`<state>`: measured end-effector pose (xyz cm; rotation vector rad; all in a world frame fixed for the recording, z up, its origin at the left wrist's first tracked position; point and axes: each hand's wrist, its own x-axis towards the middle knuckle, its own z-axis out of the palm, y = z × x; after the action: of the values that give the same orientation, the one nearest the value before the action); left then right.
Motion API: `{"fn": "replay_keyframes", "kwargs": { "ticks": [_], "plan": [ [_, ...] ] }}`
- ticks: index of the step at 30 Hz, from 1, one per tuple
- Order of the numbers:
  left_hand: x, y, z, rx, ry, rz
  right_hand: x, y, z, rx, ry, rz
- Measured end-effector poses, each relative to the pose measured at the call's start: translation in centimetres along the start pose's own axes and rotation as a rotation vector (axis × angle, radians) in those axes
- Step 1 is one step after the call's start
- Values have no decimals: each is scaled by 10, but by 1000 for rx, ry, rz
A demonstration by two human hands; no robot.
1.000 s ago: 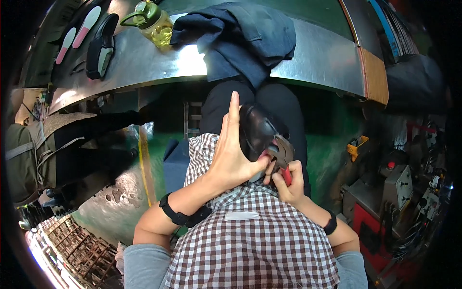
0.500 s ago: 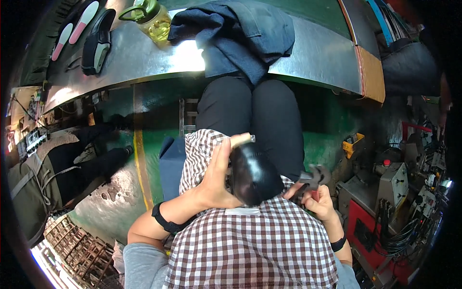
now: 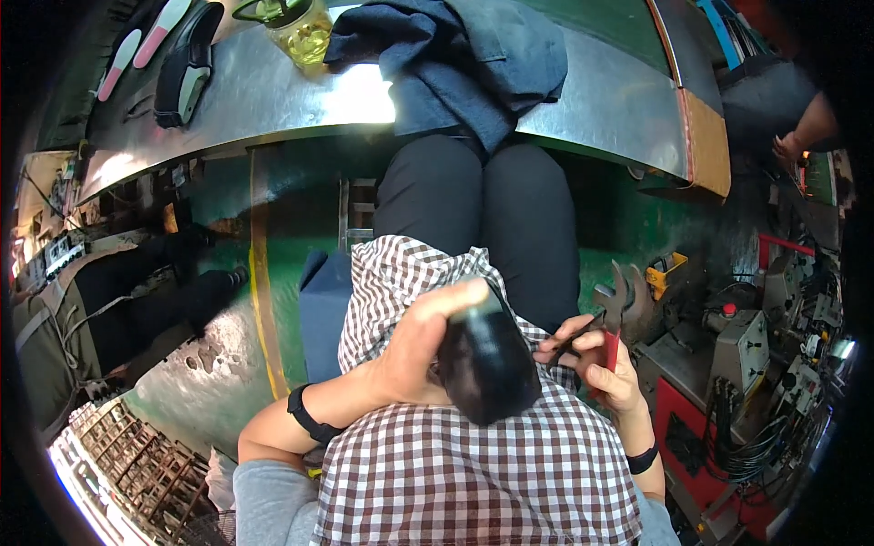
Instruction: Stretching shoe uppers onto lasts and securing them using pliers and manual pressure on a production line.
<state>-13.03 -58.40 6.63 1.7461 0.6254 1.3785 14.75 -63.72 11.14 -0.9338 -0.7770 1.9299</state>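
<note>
My left hand (image 3: 411, 350) is wrapped round a glossy black shoe (image 3: 490, 364) with a rounded toe, held over my lap with the toe tilted toward my chest. The fingers under the shoe are hidden. To its right, my right hand (image 3: 612, 375) is closed round the red handle of lasting pincers (image 3: 623, 296). Their curved metal jaws point up and away from me, clear of the shoe. A brown-and-white checked apron (image 3: 455, 473) lies beneath both hands.
Ahead is a metal bench (image 3: 259, 77) with a dark shoe (image 3: 185, 64), pink-and-white insoles (image 3: 162, 32), a green-lidded bottle (image 3: 300, 36) and dark blue cloth (image 3: 446, 55). Machinery (image 3: 742, 350) stands at right. Another person's hand (image 3: 792, 146) shows far right; another person (image 3: 109, 318) is at left.
The pincers have swung upward, so their jaws now point away from me. The shoe's toe has come closer to my chest. Another person's hand has appeared at far right.
</note>
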Motion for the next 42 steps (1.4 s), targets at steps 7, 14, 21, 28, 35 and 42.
{"fn": "replay_keyframes", "kwargs": {
  "ticks": [7, 14, 21, 28, 35, 42],
  "plan": [
    [16, -7, -10, 205, -71, -182, -1, -23, 7, -232, 10, 47],
    [34, -6, -7, 251, -9, -177, -10, -45, 24, -351, -278, 142],
    [48, -8, -13, 247, -22, -342, 10, -42, 38, -396, -157, 228],
    [55, -8, -15, 210, 11, -373, 22, -34, 35, -374, -117, 212],
    [62, -11, -12, 200, -9, -428, 34, -29, 36, -293, -124, 191],
    [64, -11, -10, 205, -12, -449, 32, -28, 38, -463, -92, 147]
  ]
}}
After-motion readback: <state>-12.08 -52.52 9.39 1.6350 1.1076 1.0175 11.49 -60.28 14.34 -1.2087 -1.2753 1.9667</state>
